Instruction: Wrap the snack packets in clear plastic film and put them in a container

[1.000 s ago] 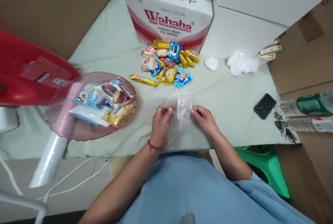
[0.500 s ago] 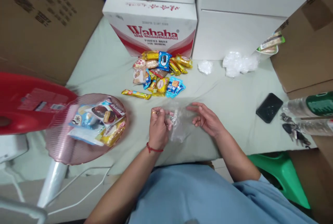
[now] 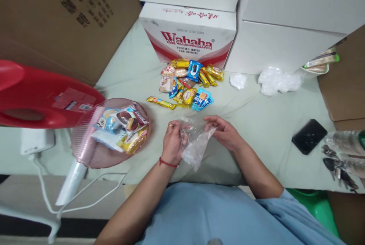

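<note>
A clear plastic bag (image 3: 196,148) hangs between my two hands above the front of the table. My left hand (image 3: 172,143) is closed on its left side, with a red string bracelet at the wrist. My right hand (image 3: 224,131) pinches the bag's upper right edge between thumb and fingers. The bag's mouth looks spread, and I see nothing inside it. Just beyond my hands lies a pile of small wrapped snacks (image 3: 186,97), in yellow, blue and white packets. A yellow snack stick (image 3: 161,103) lies apart at the pile's left.
To the left, a pink ribbed bowl (image 3: 82,150) holds several packaged snacks, beside a red plastic object (image 3: 45,97). A Wahaha carton (image 3: 188,40) stands behind the pile. Crumpled clear plastic (image 3: 279,81), a black phone (image 3: 309,136), keys (image 3: 338,169) and bottles lie to the right.
My right hand has closed on the bag's right edge, where its fingers were apart before. The bag is spread wider between my hands. The whole view has shifted, with surroundings moving rightward.
</note>
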Available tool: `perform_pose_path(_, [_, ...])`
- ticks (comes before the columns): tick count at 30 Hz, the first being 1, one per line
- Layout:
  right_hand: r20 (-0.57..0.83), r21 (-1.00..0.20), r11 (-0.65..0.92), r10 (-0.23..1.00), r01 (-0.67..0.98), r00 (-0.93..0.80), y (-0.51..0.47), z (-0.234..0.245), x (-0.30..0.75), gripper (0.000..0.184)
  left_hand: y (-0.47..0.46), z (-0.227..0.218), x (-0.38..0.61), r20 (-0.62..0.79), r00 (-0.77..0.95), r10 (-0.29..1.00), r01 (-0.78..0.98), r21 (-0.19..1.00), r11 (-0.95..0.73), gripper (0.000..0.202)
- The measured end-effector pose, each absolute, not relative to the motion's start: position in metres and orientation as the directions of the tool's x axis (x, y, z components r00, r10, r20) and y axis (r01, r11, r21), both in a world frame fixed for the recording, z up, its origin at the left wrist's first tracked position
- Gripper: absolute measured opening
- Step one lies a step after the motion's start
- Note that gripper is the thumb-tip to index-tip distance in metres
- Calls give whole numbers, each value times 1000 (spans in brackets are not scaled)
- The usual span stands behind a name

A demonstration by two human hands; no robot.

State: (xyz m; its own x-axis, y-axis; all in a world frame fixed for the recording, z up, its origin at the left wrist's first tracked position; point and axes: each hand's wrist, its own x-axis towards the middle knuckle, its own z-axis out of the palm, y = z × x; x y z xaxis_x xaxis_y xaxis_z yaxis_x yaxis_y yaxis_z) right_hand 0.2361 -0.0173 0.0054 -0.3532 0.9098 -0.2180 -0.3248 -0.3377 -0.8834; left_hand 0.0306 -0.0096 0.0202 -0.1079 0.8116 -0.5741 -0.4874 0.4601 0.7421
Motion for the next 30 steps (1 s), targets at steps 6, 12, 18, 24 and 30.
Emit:
perform_pose_path(6, [-316, -916, -347, 933, -200, -169, -14, 12, 230, 49, -21, 21, 3, -592, 240, 769, -414, 654, 633, 57])
perform_pose_path(12, [-388, -916, -385, 922, -115, -1, -25, 27, 224, 47, -21, 22, -20, -537, 252, 805, -517, 628, 581, 42])
perform_pose_path(18, [-363, -927, -374, 903, 5, 230, -46, 21, 225, 47, -20, 20, -27, -565, 242, 789, -687, 474, 550, 31])
perform_pose_path(24, [-108, -951, -145, 983, 272, 147, -64, 17, 206, 32, -18, 25, -19, -681, 187, 708, -764, 353, 541, 29])
perform_pose_path(30, [184, -810, 240, 970, 535, -156, -58, 12, 172, 51, -19, 22, -15, -666, 166, 727, -771, 372, 517, 31])
